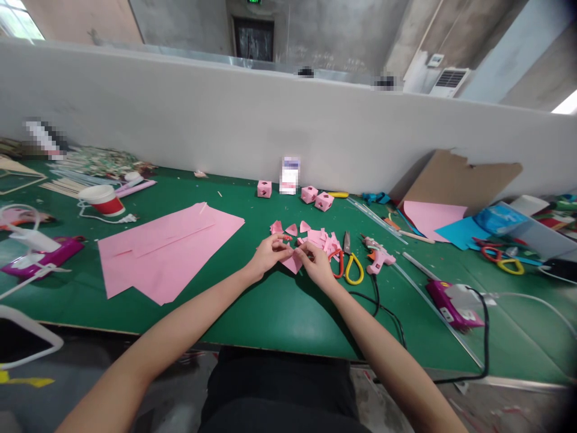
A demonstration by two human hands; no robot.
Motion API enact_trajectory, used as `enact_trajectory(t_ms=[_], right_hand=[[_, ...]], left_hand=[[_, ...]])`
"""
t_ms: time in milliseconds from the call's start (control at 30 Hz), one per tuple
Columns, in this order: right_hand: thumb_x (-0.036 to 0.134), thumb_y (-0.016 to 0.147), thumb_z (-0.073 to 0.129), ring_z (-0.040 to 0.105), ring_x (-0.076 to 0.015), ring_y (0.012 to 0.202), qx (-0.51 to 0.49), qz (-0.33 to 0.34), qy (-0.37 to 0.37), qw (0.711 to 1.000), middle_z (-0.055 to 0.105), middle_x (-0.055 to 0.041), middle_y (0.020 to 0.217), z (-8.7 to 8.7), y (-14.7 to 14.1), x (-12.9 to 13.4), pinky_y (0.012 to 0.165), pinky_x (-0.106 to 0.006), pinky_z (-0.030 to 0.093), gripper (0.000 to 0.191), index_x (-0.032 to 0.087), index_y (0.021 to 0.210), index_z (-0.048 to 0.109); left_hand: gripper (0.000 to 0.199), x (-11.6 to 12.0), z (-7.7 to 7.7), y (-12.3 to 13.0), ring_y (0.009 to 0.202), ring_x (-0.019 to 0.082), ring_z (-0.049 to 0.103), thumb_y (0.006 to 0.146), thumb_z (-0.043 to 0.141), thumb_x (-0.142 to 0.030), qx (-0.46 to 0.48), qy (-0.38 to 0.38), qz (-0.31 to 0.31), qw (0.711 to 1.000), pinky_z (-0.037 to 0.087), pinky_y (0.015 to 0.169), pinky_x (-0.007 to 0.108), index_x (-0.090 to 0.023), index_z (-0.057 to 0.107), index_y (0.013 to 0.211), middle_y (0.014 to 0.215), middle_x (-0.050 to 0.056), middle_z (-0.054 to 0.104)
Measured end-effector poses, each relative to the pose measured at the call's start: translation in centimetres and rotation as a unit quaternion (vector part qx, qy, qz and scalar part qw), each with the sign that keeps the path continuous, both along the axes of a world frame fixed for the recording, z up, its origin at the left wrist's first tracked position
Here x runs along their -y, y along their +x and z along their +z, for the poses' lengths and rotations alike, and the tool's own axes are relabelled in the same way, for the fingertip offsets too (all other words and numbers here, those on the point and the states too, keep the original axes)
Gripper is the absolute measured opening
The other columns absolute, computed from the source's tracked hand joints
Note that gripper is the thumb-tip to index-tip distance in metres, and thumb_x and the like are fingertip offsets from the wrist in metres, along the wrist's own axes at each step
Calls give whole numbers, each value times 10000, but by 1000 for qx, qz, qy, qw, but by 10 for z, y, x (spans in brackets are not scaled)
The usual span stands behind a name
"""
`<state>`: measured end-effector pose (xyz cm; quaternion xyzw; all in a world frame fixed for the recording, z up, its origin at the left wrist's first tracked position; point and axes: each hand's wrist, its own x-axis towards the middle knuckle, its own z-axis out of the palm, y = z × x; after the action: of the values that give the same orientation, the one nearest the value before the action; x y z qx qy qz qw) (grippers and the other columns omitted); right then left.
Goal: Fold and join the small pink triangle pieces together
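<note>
Between my two hands is a small piece of pink paper [292, 263], just above the green table. My left hand [269, 255] pinches its left upper edge, and my right hand [314, 260] grips the right upper edge with bent fingers. Just beyond the hands lie small curved pink pieces [291, 230] and a heap of pink paper scraps [325, 240]. Scissors [353, 264] with red and yellow handles rest right of my right hand. A pink glue gun [379, 257] lies further right, its black cord trailing toward the front edge.
Large pink sheets [166, 252] cover the left of the green table [279, 319]. Three pink paper boxes [264, 189] stand near the grey partition [202, 114]. A paper cup [101, 199] and purple power strips [453, 305] sit to the sides. Cardboard [455, 180] leans at right.
</note>
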<state>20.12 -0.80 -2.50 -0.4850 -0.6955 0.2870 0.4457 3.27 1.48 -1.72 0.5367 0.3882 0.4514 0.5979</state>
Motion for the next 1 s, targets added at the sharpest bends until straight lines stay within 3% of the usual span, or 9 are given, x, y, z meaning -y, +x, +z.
enact_trajectory(t_ms=[267,533,767,1000], right_hand=[[379,884,510,536,-146,641,19,1,10,1000,597,-3,700,-1,-1,1,567,-243,377,222,187,807,587],[389,877,512,533,-150,640,3,-25,7,1000,584,0,686,-1,0,-1,558,-246,378,228,189,793,584],[405,866,527,536,-150,634,-10,-15,5,1000,588,-1,692,-4,0,-3,573,-255,398,230,191,807,586],[444,846,553,551,-157,638,-46,-33,-3,998,592,-10,690,-4,1,-3,570,-260,427,268,189,776,595]], left_hand=[[551,2,9,-2,582,103,580,612,819,-281,-18,11,5,1000,463,642,243,-134,540,1064,636,-31,637],[507,-2,-3,0,702,111,618,652,798,-292,9,17,12,1000,458,719,241,-149,538,1063,757,-8,654],[578,0,6,-2,612,119,600,610,826,-282,-8,-9,15,1000,473,694,272,-132,552,1097,651,-22,640],[521,-3,-2,-1,740,134,646,649,807,-276,36,-7,15,999,489,776,292,-147,538,1075,788,20,682]])
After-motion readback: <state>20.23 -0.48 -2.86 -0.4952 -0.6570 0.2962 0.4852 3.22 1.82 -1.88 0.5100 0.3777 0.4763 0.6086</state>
